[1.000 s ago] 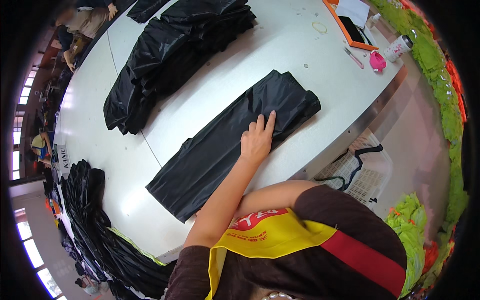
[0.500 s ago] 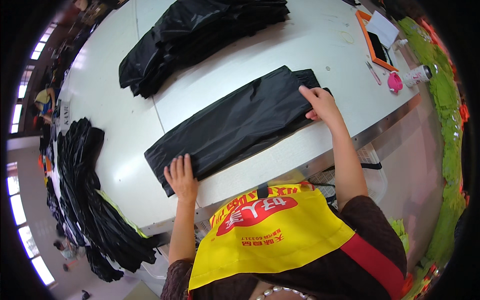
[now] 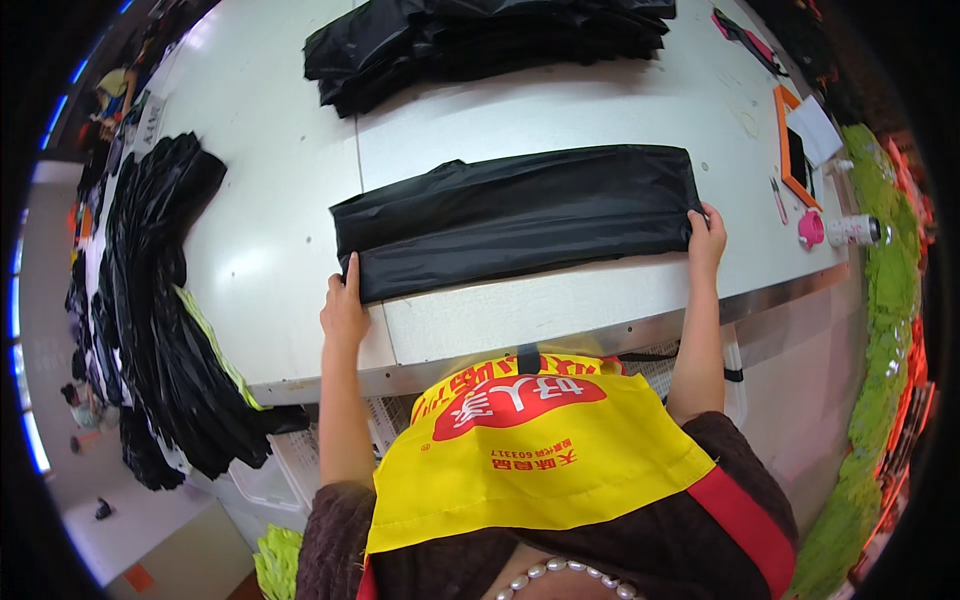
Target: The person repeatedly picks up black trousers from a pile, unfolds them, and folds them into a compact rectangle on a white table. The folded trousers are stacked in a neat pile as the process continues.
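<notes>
A long folded piece of thin, shiny black material (image 3: 520,215) lies across the table in front of me, a crease running along its length. My left hand (image 3: 345,310) grips its near left corner, the index finger on top along the short edge. At the opposite end my right hand (image 3: 707,240) pinches the near right edge between thumb and fingers. The fingers under the material are partly hidden. Farther back, a thick stack of similar folded black pieces (image 3: 480,50) rests on the table.
A heap of loose black material (image 3: 160,290) hangs over the left table edge (image 3: 300,388). Toward the right lie small scissors (image 3: 778,200), a pink object (image 3: 810,229), a white bottle (image 3: 853,231) and an orange tray (image 3: 793,150). Green material (image 3: 885,270) is piled beyond.
The folded black piece has turned to lie nearly level, and its top layer now shows a lengthwise crease. My hands have gone from resting on it to gripping its ends. The view has shifted.
</notes>
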A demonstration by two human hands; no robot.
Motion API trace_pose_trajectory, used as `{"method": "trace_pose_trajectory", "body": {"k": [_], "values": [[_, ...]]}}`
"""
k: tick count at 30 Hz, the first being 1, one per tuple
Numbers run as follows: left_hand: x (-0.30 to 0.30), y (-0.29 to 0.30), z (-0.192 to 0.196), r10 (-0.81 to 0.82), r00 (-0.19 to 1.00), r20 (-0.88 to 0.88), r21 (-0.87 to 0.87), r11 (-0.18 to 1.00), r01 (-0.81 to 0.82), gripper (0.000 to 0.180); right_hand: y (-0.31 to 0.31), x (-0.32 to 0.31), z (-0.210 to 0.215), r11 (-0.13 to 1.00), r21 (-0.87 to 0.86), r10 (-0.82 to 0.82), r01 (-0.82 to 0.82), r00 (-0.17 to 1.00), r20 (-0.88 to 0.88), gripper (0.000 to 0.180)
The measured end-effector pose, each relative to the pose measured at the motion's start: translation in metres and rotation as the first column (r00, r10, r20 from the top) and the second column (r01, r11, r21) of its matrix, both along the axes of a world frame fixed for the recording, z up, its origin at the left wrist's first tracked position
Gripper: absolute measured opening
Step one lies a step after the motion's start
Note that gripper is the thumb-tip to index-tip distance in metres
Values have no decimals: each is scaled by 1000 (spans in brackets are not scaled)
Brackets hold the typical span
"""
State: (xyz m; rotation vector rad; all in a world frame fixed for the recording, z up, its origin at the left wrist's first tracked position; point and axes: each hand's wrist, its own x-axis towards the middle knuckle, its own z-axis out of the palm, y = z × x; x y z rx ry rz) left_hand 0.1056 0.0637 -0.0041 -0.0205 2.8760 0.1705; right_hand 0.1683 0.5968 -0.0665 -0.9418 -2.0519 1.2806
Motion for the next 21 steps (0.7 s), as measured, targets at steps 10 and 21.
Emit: {"method": "trace_pose_trajectory", "body": {"k": [10, 21], "values": [[-125, -16, 25, -283, 938, -200, 544, 764, 346, 33, 28, -11, -9, 957, -233, 156, -171, 985, -78, 33], [-137, -26, -50, -297, 888, -351, 38, 943, 330, 41, 16, -24, -10, 959, 66, 252, -275, 938, 239, 40]]}}
